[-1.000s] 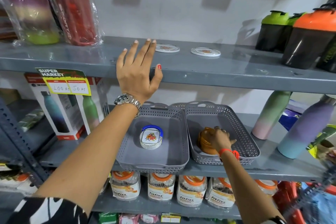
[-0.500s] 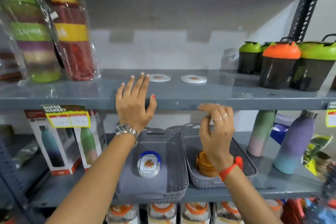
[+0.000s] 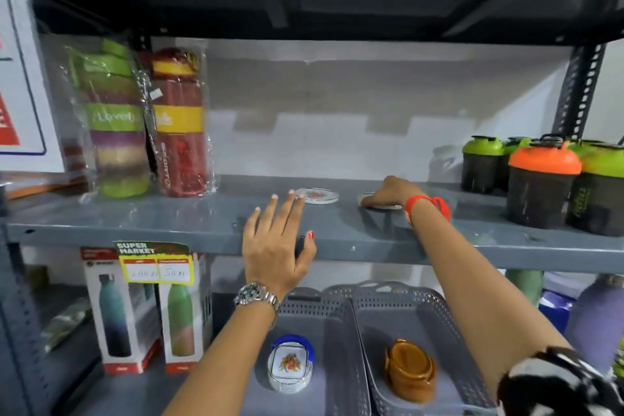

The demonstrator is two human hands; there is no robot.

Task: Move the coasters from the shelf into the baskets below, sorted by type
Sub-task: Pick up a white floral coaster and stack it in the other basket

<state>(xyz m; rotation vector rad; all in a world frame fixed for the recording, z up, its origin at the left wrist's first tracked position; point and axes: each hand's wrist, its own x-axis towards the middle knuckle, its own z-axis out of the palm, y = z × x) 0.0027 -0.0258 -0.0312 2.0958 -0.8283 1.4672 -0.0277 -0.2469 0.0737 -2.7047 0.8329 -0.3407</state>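
Observation:
Two round white coasters with an orange print lie on the grey shelf [image 3: 189, 219]. The left coaster [image 3: 320, 195] is bare; my left hand [image 3: 276, 246] rests flat on the shelf edge, fingers spread, fingertips just short of it. My right hand [image 3: 388, 193] lies on top of the right coaster [image 3: 383, 206], fingers curled over it, most of it hidden. Below, the left grey basket [image 3: 310, 306] holds a stack of white printed coasters [image 3: 290, 365]. The right grey basket [image 3: 405, 297] holds a stack of brown coasters [image 3: 410, 371].
Wrapped colourful bottles [image 3: 148, 125] stand at the shelf's left. Shaker bottles with green and orange lids [image 3: 543, 179] stand at its right. Boxed bottles [image 3: 145, 314] sit left of the baskets, pastel bottles [image 3: 597, 314] to their right. Another shelf hangs dark overhead.
My right hand rose from the right basket to the upper shelf and came down on the right coaster. My left hand stayed at the shelf edge. The view tilted upward.

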